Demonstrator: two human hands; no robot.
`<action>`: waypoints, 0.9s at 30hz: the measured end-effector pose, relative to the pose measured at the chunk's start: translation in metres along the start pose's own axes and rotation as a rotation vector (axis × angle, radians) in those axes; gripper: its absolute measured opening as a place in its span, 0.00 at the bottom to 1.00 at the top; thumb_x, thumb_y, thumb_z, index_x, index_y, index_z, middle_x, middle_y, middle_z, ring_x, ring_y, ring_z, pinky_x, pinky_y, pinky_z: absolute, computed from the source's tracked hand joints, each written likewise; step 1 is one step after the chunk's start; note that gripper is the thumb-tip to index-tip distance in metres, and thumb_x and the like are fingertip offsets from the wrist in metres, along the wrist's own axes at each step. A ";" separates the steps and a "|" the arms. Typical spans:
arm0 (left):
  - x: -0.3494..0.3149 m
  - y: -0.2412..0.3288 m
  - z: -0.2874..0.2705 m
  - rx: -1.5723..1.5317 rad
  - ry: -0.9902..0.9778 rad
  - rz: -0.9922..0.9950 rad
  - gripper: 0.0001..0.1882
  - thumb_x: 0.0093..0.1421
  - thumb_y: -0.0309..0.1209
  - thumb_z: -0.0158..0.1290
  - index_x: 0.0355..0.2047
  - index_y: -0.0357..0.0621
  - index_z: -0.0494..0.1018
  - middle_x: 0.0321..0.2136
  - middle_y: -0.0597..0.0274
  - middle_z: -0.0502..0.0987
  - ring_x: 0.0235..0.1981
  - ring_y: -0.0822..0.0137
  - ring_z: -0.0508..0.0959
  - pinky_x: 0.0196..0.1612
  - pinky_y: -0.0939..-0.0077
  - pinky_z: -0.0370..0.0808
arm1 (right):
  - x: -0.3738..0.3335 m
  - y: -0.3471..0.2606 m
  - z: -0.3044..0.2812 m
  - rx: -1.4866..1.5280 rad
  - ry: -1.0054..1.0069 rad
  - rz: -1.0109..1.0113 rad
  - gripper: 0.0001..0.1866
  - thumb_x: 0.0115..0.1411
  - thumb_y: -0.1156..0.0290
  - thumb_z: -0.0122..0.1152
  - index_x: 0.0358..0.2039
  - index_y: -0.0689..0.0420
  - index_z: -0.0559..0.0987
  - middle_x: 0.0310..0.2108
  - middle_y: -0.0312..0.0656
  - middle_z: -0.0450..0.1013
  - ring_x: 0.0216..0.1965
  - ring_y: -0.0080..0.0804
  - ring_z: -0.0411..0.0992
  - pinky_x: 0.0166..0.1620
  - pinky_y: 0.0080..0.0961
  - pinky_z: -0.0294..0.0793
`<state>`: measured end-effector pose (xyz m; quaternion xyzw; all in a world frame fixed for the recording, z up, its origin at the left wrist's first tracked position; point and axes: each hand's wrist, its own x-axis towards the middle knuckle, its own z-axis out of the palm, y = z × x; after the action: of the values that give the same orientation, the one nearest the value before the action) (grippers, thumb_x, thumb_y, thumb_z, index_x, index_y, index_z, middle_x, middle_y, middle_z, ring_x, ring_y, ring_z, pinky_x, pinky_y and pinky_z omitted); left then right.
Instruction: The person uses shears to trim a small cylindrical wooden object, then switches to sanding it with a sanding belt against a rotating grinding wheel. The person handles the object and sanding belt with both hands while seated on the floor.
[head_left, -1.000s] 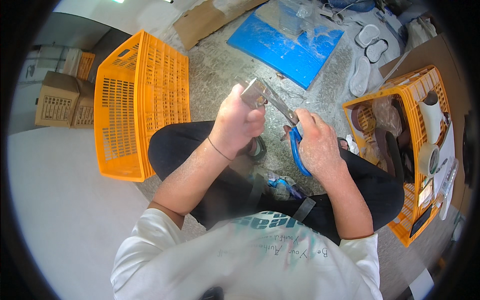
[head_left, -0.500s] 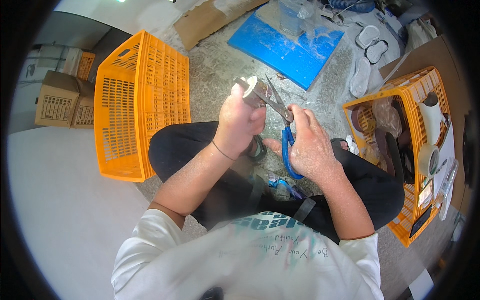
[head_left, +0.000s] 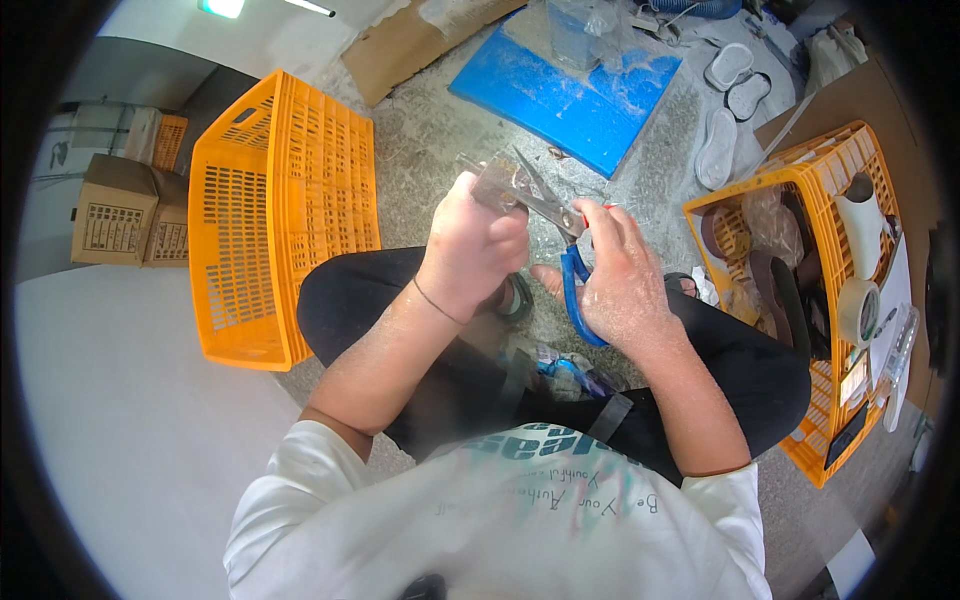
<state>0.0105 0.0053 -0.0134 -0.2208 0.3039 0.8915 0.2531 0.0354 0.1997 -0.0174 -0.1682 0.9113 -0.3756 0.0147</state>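
One left hand grips one small brownish, see-through piece, held up over the floor between the two knees. One right hand is wrapped around one pair of blue-handled scissors, its two blades parted at the piece. One large orange crate stands at the left, another orange crate at the right, bearing one tape roll. Ahead lie one blue board and three sole-shaped pieces.
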 end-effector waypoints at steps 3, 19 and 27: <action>-0.002 0.001 -0.003 0.003 0.029 -0.060 0.24 0.72 0.48 0.29 0.35 0.48 0.70 0.13 0.71 0.59 0.09 0.73 0.54 0.15 0.78 0.54 | 0.001 0.000 -0.003 -0.053 -0.011 -0.022 0.38 0.49 0.60 0.76 0.58 0.57 0.66 0.47 0.51 0.67 0.51 0.51 0.68 0.51 0.42 0.71; -0.002 0.010 0.000 0.126 0.020 -0.238 0.24 0.72 0.47 0.27 0.36 0.48 0.70 0.11 0.72 0.56 0.08 0.74 0.53 0.14 0.79 0.53 | 0.000 0.016 0.001 0.061 -0.098 0.041 0.25 0.53 0.66 0.72 0.48 0.58 0.72 0.38 0.51 0.73 0.36 0.50 0.75 0.40 0.41 0.74; -0.004 0.014 -0.010 -0.026 -0.086 -0.260 0.24 0.72 0.46 0.27 0.39 0.46 0.71 0.12 0.71 0.57 0.08 0.74 0.54 0.13 0.79 0.53 | 0.000 0.012 -0.013 -0.085 -0.060 -0.096 0.33 0.53 0.59 0.72 0.56 0.56 0.70 0.45 0.52 0.69 0.47 0.53 0.73 0.47 0.44 0.74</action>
<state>0.0080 -0.0123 -0.0123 -0.2231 0.2501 0.8637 0.3764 0.0297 0.2161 -0.0164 -0.2235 0.9163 -0.3318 0.0168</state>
